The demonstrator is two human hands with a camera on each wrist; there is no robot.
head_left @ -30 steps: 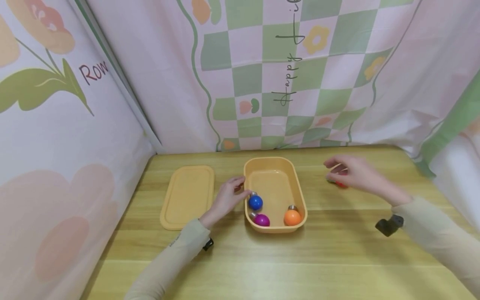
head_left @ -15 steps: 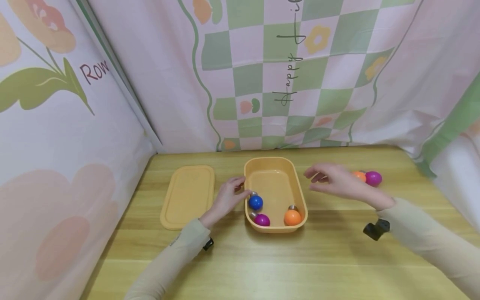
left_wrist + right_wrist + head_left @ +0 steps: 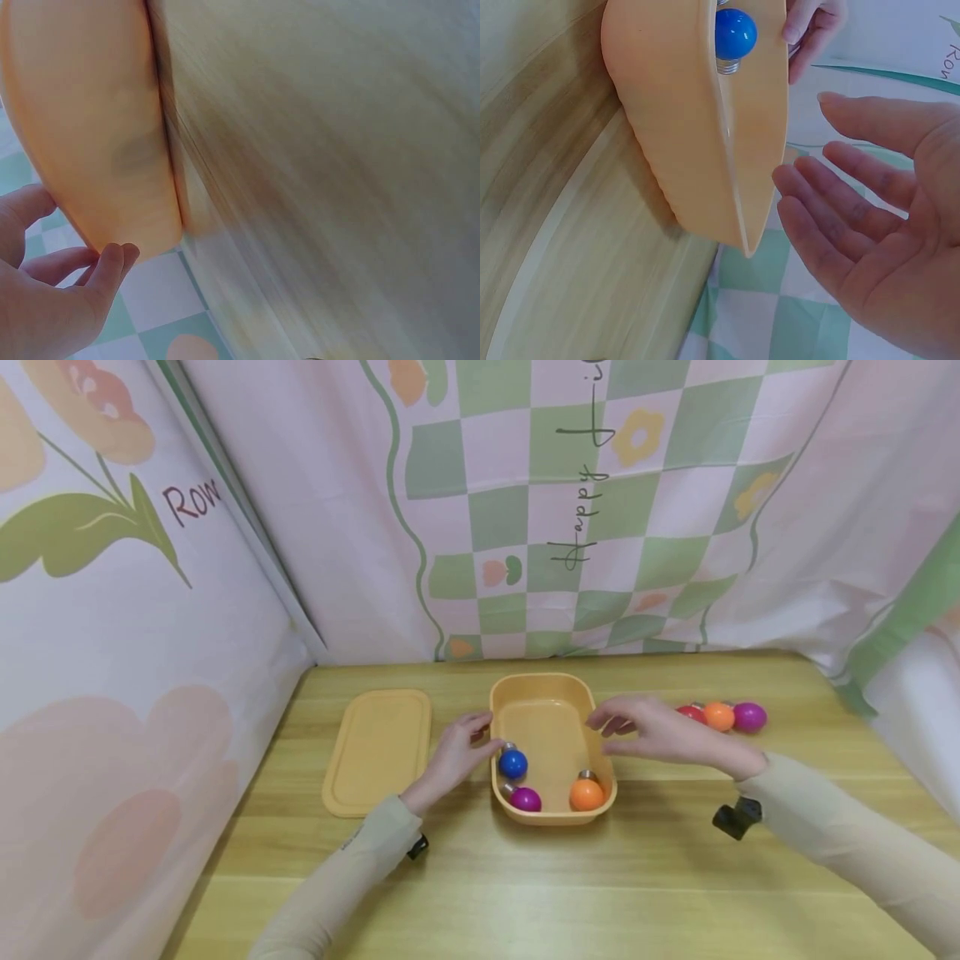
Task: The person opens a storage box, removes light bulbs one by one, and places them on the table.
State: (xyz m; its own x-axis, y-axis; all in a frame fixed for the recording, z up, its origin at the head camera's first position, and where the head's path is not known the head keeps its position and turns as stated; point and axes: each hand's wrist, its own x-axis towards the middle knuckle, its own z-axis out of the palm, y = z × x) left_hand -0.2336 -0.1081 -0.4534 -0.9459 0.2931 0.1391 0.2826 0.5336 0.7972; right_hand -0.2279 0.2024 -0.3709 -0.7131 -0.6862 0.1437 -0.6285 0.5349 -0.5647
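Note:
A yellow plastic box [image 3: 551, 689] stands on the table with three small light bulbs inside. The blue bulb [image 3: 513, 765] and the purple bulb [image 3: 527, 799] lie along its left wall, the orange bulb [image 3: 587, 794] in the near right corner. My left hand [image 3: 456, 756] pinches the box's left rim, thumb on one side and fingers on the other. Over the right rim hovers my right hand [image 3: 645, 731], fingers relaxed and apart; the right wrist view shows nothing in its palm [image 3: 885, 225].
Left of the box lies a flat yellow lid [image 3: 377, 752]. Beyond my right wrist, a red bulb [image 3: 692, 714], an orange bulb [image 3: 719, 716] and a purple bulb [image 3: 749, 717] sit in a row on the table. A checkered curtain [image 3: 562, 527] hangs behind.
My right hand has let go of the red bulb, leaving it beside the orange and purple ones, and has moved left to the box's right rim. The left hand stays put.

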